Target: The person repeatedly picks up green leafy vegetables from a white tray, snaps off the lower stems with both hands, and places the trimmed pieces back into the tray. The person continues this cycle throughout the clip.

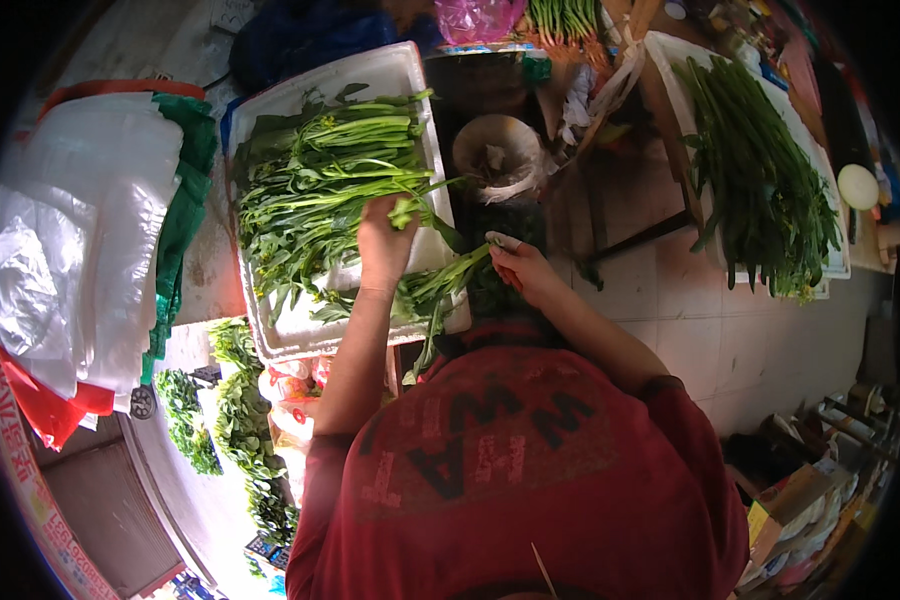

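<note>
A white foam box (412, 60) lies before me, with a thick layer of leafy flowering greens (345, 172) in it, their stems mostly pointing right. Over the box's right side, my left hand (386, 229) grips a few green stalks (403, 213), cut ends showing at the fingers. My right hand (521, 266), just past the box's right rim, pinches the stem ends of a small bunch of greens (450, 276). The leaves of that bunch hang over the box's near right corner. Part of the right fingers is hidden behind the hand.
Stacked plastic bags (97, 225) hang at the left. A bag-lined bin (495, 150) with scraps stands beyond the box. Another foam box (836, 255) at the right bears long green vegetables (765, 180). More leafy greens (247, 420) lie lower left; cartons (802, 491) sit lower right.
</note>
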{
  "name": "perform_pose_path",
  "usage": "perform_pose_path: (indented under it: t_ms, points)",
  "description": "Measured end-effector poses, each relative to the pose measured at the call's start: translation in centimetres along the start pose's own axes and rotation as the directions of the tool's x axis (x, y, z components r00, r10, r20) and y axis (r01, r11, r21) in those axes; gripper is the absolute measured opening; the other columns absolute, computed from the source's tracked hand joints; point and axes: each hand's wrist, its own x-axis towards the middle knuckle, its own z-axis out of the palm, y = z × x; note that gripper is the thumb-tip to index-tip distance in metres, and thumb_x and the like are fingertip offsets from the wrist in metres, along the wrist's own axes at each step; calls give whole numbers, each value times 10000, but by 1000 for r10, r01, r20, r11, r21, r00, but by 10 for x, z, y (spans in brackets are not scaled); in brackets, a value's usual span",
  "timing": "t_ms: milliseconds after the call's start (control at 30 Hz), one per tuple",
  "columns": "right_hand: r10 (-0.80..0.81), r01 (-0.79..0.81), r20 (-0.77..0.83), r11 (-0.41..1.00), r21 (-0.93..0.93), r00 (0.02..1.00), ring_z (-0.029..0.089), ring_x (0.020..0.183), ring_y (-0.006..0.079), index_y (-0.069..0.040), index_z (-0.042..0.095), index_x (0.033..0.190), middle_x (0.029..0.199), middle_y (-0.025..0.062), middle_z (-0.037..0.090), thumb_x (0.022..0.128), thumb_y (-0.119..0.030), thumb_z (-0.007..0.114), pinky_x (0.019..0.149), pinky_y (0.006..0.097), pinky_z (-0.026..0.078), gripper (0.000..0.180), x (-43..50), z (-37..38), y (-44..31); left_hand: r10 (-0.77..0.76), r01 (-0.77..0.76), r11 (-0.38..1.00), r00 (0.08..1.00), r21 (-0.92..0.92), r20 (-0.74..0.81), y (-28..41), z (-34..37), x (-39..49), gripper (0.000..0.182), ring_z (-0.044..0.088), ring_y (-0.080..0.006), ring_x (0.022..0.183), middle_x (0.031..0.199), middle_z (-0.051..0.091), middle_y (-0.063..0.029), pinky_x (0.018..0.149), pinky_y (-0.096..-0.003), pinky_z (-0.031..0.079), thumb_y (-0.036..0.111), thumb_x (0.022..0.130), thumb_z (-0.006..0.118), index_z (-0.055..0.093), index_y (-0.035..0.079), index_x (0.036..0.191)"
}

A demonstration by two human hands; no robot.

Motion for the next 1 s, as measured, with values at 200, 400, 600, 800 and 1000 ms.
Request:
perform_pose_path:
  t_ms: [200,400,600,800,1000]
  points:
    - [-23,22,27,1000,11,999,369,532,22,-45,507,1183,704,-56,483,859,-127,578,462,157,279,341,-3,6,-4,-25,-80,974,890,210,455,10,45,-48,267,602,-300,747,787,602,-119,638,-359,488,238,661,742,627,46,806]
    - [-16,30,130,994,-104,991,378,523,36,-41,608,1068,670,-51,493,853,-188,593,462,173,288,261,9,-18,6,-85,176,978,830,-114,552,0,24,-46,273,541,-218,670,755,580,-111,623,-324,455,172,665,755,606,15,830]
    - [-277,11,-64,261,-965,959,607,598,273,30,598,862,643,148,605,805,-456,588,572,405,443,490,45,-46,10,-234,430,877,772,-214,592,-1,-16,-27,257,477,-77,778,861,603,4,725,-238,416,149,781,692,592,10,974]
    - [-270,222,68,597,-771,961,498,424,150,8,560,704,515,88,515,811,-437,609,390,291,337,460,125,18,-49,-297,510,750,829,-421,475,-4,-42,-24,199,522,-96,757,808,614,-34,730,-243,422,148,897,539,476,5,1022]
    - [-205,66,-227,862,-503,952,611,523,191,114,531,895,648,153,629,787,-293,673,502,293,440,444,188,63,-42,-436,542,785,828,-300,353,11,-59,-23,294,449,-59,451,597,532,27,400,-198,362,145,699,772,563,28,871]
